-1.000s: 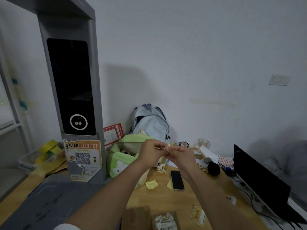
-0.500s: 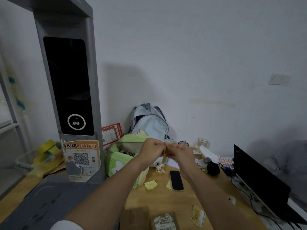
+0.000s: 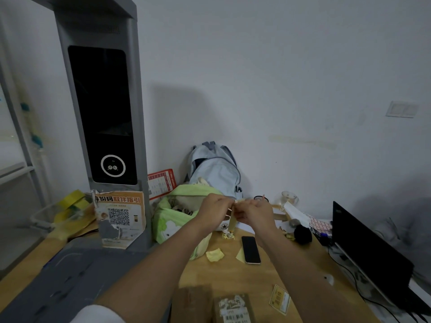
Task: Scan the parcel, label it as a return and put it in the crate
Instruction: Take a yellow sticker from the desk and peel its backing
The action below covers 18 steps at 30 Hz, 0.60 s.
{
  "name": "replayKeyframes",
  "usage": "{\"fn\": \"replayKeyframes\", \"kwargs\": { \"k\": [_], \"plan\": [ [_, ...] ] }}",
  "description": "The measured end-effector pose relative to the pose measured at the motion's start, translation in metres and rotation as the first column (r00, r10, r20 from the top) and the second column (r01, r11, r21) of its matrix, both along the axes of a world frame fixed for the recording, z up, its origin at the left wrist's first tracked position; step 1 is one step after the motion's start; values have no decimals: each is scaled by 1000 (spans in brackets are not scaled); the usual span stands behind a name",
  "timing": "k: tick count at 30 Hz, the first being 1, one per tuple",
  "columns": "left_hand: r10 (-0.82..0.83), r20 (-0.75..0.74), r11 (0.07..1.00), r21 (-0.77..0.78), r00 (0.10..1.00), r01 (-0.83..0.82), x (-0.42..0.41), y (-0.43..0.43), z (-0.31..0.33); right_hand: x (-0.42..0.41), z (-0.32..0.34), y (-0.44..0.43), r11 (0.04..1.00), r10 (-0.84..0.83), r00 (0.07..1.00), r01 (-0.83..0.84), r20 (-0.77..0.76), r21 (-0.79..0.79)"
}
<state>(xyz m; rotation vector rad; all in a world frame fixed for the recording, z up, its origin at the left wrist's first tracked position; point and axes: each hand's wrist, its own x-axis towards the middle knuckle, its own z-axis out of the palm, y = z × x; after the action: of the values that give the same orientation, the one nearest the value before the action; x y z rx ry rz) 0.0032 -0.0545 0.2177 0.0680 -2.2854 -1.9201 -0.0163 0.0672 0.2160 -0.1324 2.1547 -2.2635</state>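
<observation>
I see the parcel [image 3: 234,308], a brown cardboard box with a barcode label on top, lying at the near edge of the wooden desk [image 3: 256,276], below both forearms and touched by neither hand. Above the desk my left hand [image 3: 215,209] and right hand [image 3: 253,213] meet fingertip to fingertip, both sets of fingers curled in and pinching a narrow tan strip [image 3: 232,223] that hangs down between them; I cannot tell what the strip is. Beneath the hands lie a dark phone [image 3: 250,249] face up, a crumpled yellow scrap [image 3: 215,255] just left of it, and a small yellow sticker [image 3: 279,299] near the box. Behind the hands sits a green bag [image 3: 172,220] with a pale blue backpack [image 3: 214,171] leaning on the white wall [image 3: 279,78]. To the left a tall grey kiosk [image 3: 102,113] with a black screen stands on a grey mat [image 3: 70,276], a poster with a QR code [image 3: 120,216] propped at its foot. A clear bin [image 3: 42,217] with yellow rolls sits at far left. A black laptop [image 3: 368,257] stands open on the right edge, cables trailing beside it.
</observation>
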Motion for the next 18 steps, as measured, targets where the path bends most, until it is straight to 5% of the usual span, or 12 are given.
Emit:
{"fn": "replayKeyframes", "kwargs": {
  "k": [7,13,18],
  "plan": [
    [46,-25,999,17,999,-45,-7,-3,0,-8,-3,1,994,47,992,-35,-115,99],
    [174,-138,980,-69,975,-185,-12,-8,8,-15,-3,7,999,35,998,-36,-52,-19],
    [269,-153,963,56,951,-264,-9,-13,16,-23,-1,16,999,-25,999,24,-36,-32]
  ]
}}
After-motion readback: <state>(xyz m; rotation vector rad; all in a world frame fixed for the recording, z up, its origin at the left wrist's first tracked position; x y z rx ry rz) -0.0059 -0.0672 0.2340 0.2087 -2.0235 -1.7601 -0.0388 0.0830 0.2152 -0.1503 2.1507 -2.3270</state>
